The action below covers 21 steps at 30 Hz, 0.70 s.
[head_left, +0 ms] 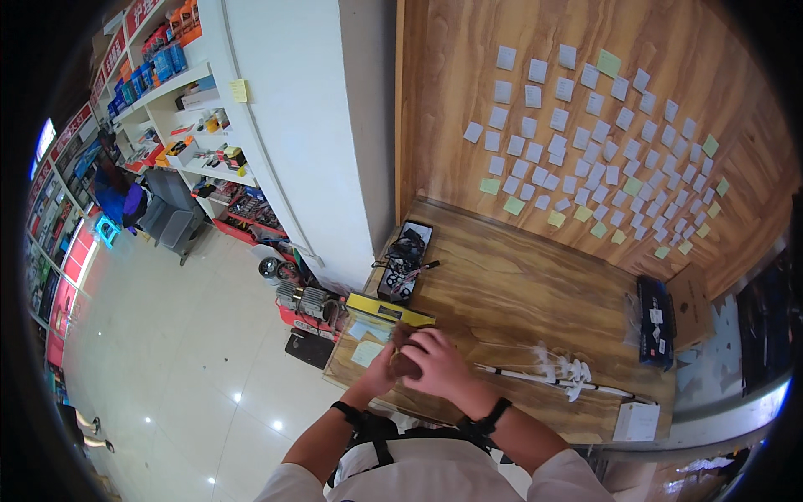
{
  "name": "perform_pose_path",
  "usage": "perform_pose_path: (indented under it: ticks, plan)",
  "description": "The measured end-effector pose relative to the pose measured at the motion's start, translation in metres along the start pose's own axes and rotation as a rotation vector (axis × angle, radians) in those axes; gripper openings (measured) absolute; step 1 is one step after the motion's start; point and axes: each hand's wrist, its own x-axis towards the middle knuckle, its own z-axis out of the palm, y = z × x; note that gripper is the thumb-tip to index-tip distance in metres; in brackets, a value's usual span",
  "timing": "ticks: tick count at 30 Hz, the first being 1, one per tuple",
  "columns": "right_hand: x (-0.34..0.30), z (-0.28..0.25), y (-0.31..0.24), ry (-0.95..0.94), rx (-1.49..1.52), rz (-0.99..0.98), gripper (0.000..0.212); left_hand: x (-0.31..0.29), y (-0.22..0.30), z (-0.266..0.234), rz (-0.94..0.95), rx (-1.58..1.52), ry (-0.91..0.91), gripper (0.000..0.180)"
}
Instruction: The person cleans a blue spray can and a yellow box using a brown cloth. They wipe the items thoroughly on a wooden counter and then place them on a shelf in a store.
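Note:
Both hands are together above the near left part of the wooden table [493,293]. Between them is a brown, rounded object [407,365] whose kind I cannot make out. My left hand [379,374] is closed around its left side. From the right, my right hand [441,365] grips it with bent fingers, covering much of it. Just beyond the hands lies a long yellow box [389,310] with a dark patch. Pale green and white paper notes [365,353] lie beside the left hand.
A black tray of tangled cables [405,261] stands against the white pillar. To the right are a white-and-black rod with white plastic pieces [552,376], a white box [637,422], a dark blue box [655,322] and a cardboard box [691,306]. A red-grey machine [305,303] stands left of the table.

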Motion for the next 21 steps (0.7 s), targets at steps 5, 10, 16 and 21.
perform_pose_path:
  ticks: [5,10,16,21]
  plan:
    - [0.019,0.052,-0.005,-0.096,-0.048,0.011,0.049,-0.008,0.002,0.008,0.209,0.198,0.02,0.057]
    - [0.007,0.048,0.013,-0.035,-0.069,0.021,0.049,-0.007,-0.004,0.002,0.146,0.163,0.027,0.061]
    - [-0.024,0.019,0.037,-0.031,-0.096,0.097,0.046,-0.007,0.013,0.009,0.076,0.182,0.102,0.082]
    - [-0.048,-0.002,0.055,0.058,-0.074,0.169,0.042,-0.007,0.017,0.006,-0.028,0.091,0.09,0.089]
